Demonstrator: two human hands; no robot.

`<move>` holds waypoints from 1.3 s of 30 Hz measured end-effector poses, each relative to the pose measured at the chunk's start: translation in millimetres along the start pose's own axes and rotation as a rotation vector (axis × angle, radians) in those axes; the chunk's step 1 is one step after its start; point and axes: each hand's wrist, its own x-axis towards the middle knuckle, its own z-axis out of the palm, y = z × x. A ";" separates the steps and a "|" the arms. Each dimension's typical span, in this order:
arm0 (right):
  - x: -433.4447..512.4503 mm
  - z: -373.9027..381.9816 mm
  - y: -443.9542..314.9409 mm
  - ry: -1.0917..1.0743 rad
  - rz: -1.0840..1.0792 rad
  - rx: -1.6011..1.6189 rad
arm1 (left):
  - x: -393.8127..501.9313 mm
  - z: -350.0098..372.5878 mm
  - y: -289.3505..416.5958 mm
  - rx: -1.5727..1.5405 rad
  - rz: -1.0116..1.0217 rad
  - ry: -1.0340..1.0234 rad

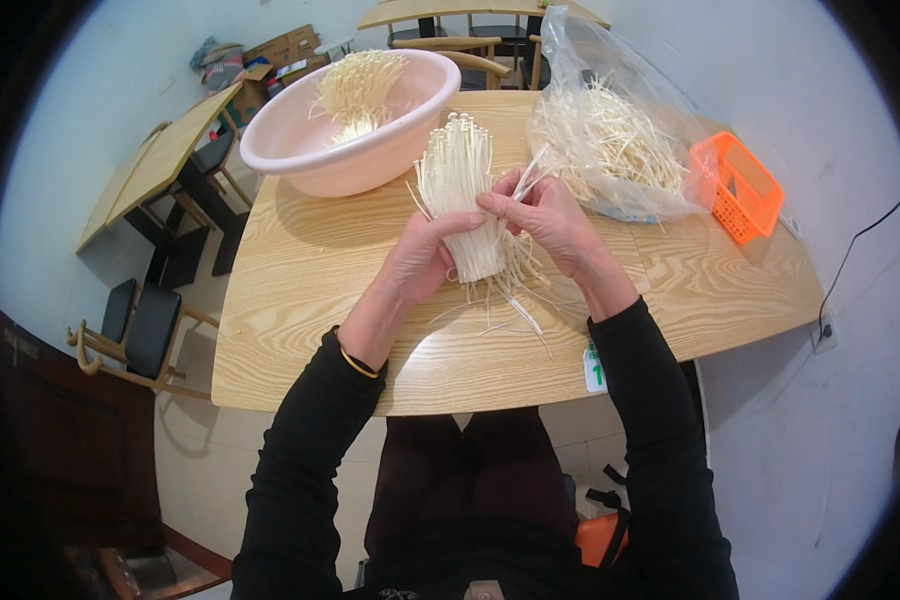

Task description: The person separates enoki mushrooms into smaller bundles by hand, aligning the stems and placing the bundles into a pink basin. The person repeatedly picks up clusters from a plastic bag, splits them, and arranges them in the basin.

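My left hand grips a bunch of enoki mushrooms, caps pointing away from me and the cut base towards me. At the bunch's right side, my right hand pinches a few thin loose enoki stems between thumb and fingers. Loose stems lie on the wooden table under and in front of the bunch. Behind to the left, a pink plastic basin holds more enoki. On the right, a clear plastic bag contains many loose enoki stems.
An orange plastic basket stands at the table's right edge by the wall, just beside the bag. A tag bearing writing is at the near edge, by my right sleeve. Chairs and another table stand to the left.
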 end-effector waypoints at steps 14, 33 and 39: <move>2.1 -1.6 4.9 0.034 -0.007 0.089 | -0.9 -0.9 2.6 -0.112 -0.040 0.081; 3.7 -0.4 -9.8 0.418 -0.230 -0.538 | -3.3 -2.8 7.9 -0.065 0.060 0.088; -3.4 10.2 -7.8 0.066 -0.052 -0.092 | -2.7 -1.9 4.3 -0.017 0.027 0.023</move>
